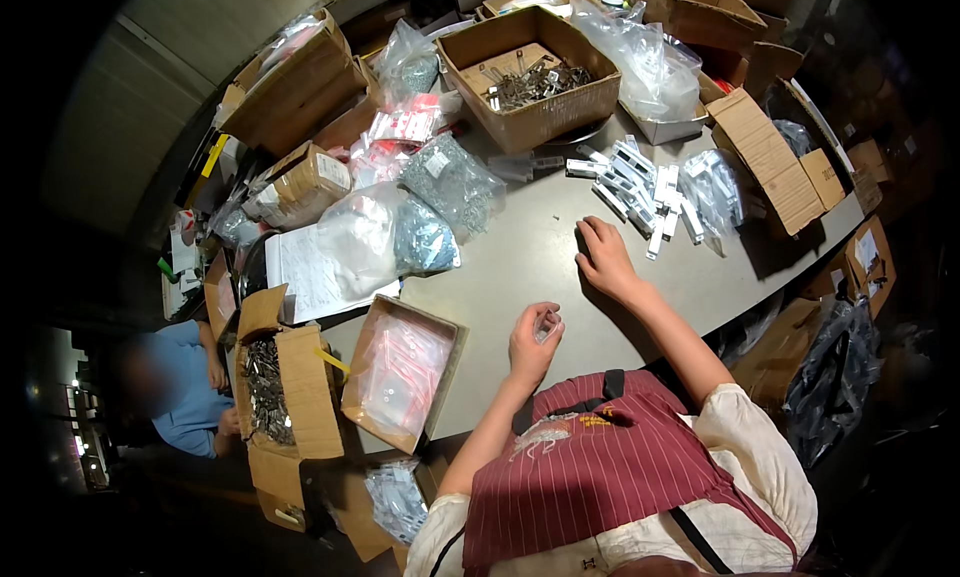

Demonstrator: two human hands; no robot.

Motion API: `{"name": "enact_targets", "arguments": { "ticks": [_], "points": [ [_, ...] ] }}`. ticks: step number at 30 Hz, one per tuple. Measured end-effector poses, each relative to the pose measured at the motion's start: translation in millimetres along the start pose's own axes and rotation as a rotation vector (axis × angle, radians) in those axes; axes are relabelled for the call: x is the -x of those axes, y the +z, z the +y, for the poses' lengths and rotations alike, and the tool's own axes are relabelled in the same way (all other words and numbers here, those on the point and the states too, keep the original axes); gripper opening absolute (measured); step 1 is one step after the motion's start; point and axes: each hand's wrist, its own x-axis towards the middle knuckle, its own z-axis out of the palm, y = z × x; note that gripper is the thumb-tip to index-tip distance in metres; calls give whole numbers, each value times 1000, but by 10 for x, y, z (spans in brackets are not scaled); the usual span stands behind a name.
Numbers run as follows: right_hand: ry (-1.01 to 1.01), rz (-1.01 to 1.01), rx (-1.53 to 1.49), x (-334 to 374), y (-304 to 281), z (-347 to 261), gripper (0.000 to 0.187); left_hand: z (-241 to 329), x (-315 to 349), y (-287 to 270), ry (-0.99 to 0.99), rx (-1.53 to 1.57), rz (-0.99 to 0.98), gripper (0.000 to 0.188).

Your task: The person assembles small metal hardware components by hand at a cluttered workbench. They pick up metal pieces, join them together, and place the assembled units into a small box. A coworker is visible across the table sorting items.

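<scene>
My left hand (531,349) is curled closed near the table's front edge, around a small clear plastic piece (545,326) that looks like a little bag. What else its fingers may cover is hidden. Further forward and to the right, my right hand (606,261) rests on the grey table (500,277) with its fingers stretched out and nothing in them. Just beyond those fingers lies a loose pile of white and silvery bracket-like parts (640,182). A tiny speck-like piece (556,216) lies to the left of the right fingertips.
A box of flat clear bags with red edges (405,362) stands left of me. Beside it is an open carton of dark metal parts (268,392). Filled bags (455,182), papers (300,272) and a box of metal clips (540,117) sit farther back. A person in blue (190,387) is at left.
</scene>
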Motion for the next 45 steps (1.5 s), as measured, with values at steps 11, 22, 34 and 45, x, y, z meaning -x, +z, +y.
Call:
{"name": "enact_targets", "arguments": {
  "ticks": [11, 22, 34, 45],
  "points": [
    [-249, 53, 197, -817, 361, -13, 27, 43, 18, -19, 288, -141, 60, 25],
    [-198, -57, -184, 267, -220, -663, 12, -47, 38, -19, 155, -99, 81, 27],
    [-15, 158, 130, -199, -473, -285, 54, 0, 2, -19, 297, -191, 104, 22],
    [-99, 138, 243, -11, -579, 229, 50, 92, 66, -67, 233, -125, 86, 21]
  ]
}}
